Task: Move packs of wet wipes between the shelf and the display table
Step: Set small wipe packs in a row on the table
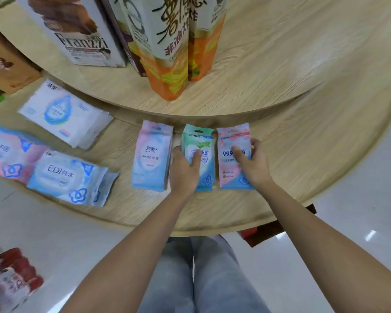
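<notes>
Three small wipe packs lie side by side on the lower tier of the round wooden display table [291, 154]. My left hand [183, 170] grips the green pack [202, 141], thumb across its face. My right hand [252, 163] grips the pink pack [233, 136], thumb on top and fingers curled round its right edge. The pink-and-blue pack [151, 154] lies untouched just left of my left hand.
Larger wipe packs lie at the left: a white one [61, 114], a blue one [70, 177] and a pink one [7, 152]. Tall snack boxes [165, 48] stand on the raised upper tier. Red packaged goods [11, 279] sit low at the left, above glossy floor.
</notes>
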Tool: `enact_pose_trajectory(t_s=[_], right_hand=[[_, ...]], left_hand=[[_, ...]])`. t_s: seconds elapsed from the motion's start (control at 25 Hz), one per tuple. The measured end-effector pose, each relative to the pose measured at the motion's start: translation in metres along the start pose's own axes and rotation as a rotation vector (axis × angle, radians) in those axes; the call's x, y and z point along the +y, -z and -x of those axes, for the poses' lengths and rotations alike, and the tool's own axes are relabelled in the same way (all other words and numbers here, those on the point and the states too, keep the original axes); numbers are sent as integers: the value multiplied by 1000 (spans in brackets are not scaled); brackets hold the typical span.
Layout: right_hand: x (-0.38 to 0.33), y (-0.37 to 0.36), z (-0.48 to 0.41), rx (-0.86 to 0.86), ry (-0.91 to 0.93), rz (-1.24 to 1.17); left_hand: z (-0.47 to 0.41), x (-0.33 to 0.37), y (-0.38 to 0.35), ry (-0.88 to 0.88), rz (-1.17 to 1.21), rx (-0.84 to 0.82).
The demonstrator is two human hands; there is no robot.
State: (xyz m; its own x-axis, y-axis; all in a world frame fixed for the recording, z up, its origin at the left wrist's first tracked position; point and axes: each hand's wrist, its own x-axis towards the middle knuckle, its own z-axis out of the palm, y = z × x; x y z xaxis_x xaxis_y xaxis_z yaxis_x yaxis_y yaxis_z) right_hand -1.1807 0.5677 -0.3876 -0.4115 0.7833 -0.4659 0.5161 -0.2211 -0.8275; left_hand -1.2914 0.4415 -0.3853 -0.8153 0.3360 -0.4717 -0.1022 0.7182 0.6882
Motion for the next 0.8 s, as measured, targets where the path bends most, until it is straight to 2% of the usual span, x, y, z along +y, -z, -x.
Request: enact_pose_trajectory(t_s=[0.28, 0.4, 0.56, 0.68, 0.8], right_hand=[[24, 1, -28, 57, 117, 407], [33, -3, -33, 159, 183, 560], [32, -14, -26, 278, 106, 625], [23, -4, -31, 222, 37, 511], [3, 26, -24, 107, 0, 377]], left_hand=[[-9, -10, -20, -23, -199, 116], [-10, -8, -28, -27, -201, 133], [-9, -7, -35, -61, -327, 176], [-10, 10, -24, -14, -341, 80], [-3, 25, 1, -101, -425, 18]])
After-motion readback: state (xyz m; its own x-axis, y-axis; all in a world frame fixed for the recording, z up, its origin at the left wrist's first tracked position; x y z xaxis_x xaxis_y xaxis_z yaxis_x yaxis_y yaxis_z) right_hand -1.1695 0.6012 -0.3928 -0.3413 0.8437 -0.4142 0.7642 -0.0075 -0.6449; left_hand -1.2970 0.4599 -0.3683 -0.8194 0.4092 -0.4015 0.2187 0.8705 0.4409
